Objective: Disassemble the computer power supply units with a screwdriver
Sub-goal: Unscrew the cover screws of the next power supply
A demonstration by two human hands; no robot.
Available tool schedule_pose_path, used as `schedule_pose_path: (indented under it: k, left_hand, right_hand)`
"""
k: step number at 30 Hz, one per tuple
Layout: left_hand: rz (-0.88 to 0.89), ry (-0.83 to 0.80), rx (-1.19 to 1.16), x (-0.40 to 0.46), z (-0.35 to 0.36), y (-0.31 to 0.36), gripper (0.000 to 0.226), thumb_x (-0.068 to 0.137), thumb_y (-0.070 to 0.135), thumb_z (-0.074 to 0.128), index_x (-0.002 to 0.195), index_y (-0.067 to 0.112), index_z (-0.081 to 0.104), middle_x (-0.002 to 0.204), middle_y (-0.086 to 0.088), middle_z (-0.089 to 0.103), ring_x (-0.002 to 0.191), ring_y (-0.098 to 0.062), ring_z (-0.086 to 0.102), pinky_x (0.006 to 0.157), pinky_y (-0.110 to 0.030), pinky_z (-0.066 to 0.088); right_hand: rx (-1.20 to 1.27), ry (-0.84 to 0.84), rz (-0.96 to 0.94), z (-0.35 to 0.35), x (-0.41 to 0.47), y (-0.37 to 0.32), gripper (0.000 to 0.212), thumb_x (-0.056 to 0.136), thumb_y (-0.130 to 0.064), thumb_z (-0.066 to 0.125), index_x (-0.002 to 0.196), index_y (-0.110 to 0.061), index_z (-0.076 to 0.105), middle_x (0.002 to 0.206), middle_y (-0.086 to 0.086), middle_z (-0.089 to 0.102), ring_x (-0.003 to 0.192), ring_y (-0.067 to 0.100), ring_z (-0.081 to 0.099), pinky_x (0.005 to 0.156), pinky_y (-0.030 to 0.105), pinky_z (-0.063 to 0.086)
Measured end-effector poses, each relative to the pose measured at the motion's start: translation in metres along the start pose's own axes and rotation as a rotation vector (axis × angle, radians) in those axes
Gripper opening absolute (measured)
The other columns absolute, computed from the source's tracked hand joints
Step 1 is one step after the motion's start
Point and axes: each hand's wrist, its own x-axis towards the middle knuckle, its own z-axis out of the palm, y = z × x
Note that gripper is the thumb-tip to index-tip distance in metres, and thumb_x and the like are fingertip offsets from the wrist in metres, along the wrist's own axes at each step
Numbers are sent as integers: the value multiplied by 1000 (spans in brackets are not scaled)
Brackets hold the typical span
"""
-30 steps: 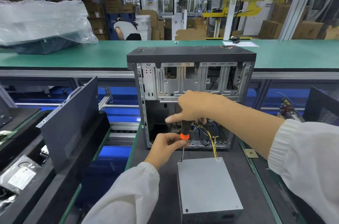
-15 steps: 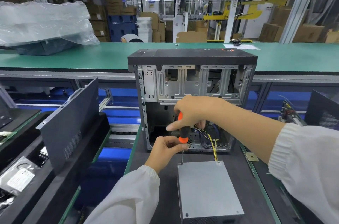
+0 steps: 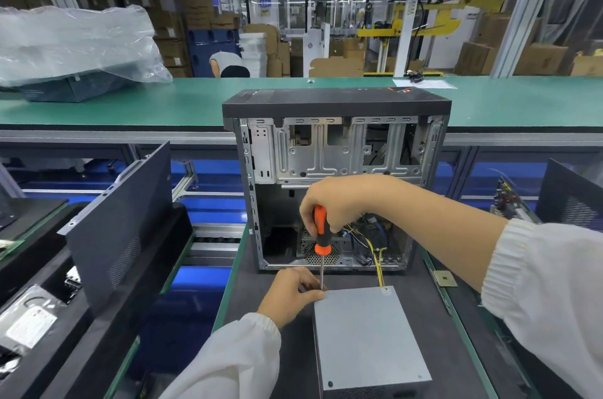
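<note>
Grey power supply unit (image 3: 368, 333) is lying near the mat's front edge while my left hand (image 3: 290, 295) is pinching its far-left corner and my right hand (image 3: 339, 202) is gripping the screwdriver (image 3: 320, 235) upright on that corner's screw, which next needs steady downward turning.

Right hand (image 3: 339, 202): grips the orange-handled screwdriver (image 3: 320, 229), upright.
Screwdriver tip: at the far left corner of the power supply unit (image 3: 368, 336).
Left hand (image 3: 293, 295): fingers curled at that corner.
Computer case (image 3: 336, 170): open, just behind.
</note>
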Motion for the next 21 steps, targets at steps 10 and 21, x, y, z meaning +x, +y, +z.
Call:
schedule_pose_path:
  k: [10,21]
  left_hand:
    - [28,32,273,1,4,0,17,88,31,69,100,20,75,96,10,67,87,-9,60,84,-26,50]
    - [-113,203,-181,7,3,13,22,88,6,68,80,26,66,74,6,68,68,-6,65,67,-13,52]
  right_hand:
    - [23,44,23,2,-12,7,29,79,4,64,98,-17,71,103,-5,63,92,19,58,76,31,51]
    - [400,436,117,14,-27,25,24,83,-26,73,102,-16,63,81,-8,53,57,5,53,44,14,40]
